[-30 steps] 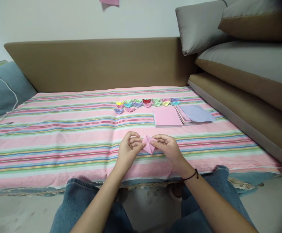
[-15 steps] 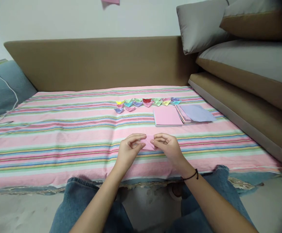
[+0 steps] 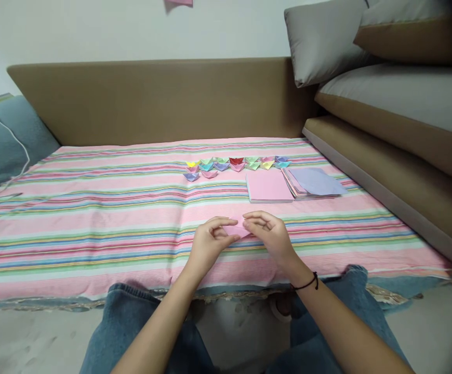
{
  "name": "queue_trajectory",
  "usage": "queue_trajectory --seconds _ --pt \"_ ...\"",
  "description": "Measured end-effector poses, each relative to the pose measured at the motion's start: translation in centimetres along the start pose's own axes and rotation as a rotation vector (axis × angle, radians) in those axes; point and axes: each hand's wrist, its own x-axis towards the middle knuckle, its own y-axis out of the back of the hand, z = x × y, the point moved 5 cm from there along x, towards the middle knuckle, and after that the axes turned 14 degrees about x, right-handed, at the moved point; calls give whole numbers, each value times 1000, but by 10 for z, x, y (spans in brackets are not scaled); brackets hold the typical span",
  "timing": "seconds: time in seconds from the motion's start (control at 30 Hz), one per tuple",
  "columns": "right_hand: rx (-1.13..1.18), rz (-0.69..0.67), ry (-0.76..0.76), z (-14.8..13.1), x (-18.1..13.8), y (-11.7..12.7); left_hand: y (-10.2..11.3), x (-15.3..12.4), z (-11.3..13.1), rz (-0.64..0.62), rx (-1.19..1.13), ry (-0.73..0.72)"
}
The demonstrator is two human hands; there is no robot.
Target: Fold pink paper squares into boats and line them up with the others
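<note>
A small folded piece of pink paper (image 3: 238, 230) is held between both hands, just above the striped cloth. My left hand (image 3: 212, 239) pinches its left side between thumb and fingers. On the other side my right hand (image 3: 269, 232) grips the right part, thumb and fingertips closed on it. The fingers hide the paper's ends, so its exact shape is hard to make out. Beyond the hands, several small folded paper boats (image 3: 237, 165) in many colours stand in rows. To their right lie a stack of pink square paper (image 3: 269, 186) and a fanned stack topped with lilac paper (image 3: 319, 182).
The striped cloth (image 3: 93, 223) covers the seat, with a brown backrest (image 3: 163, 104) behind it. Grey and brown cushions (image 3: 401, 98) are piled at the right. At the left are a blue cushion (image 3: 11, 137) and a white cable (image 3: 15, 137).
The pink paper has turned and tilted between my fingers, and less of its face shows. My left hand has shifted slightly right. The boats and paper stacks stay where they were.
</note>
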Motion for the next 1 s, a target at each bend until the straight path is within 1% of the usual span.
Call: queue_trajectory --seconds 0.1,0.27,0.37,0.47,0.57,0.7,0.8,0.87,1.0 --pt "33 -35 -39 3 -1 -3 2 0 0 54 -22 -1" --pt "58 59 -16 2 1 4 0 2 -3 6 -58 45" --pt "88 81 -14 0 3 8 -4 1 0 -72 -45 19" --pt "99 49 -50 0 4 9 -10 -2 4 -203 10 -20" --pt "96 12 -91 2 5 10 -15 -6 7 -317 105 -14" --pt "86 3 -94 4 5 10 -16 -8 10 -356 140 -30" --pt "63 0 -49 0 5 9 -17 -8 9 -348 143 -27" --pt "42 -4 -13 -3 4 7 -15 -6 6 -303 123 -9" --pt "-3 -84 24 -4 3 2 -3 0 -1 -83 29 35"
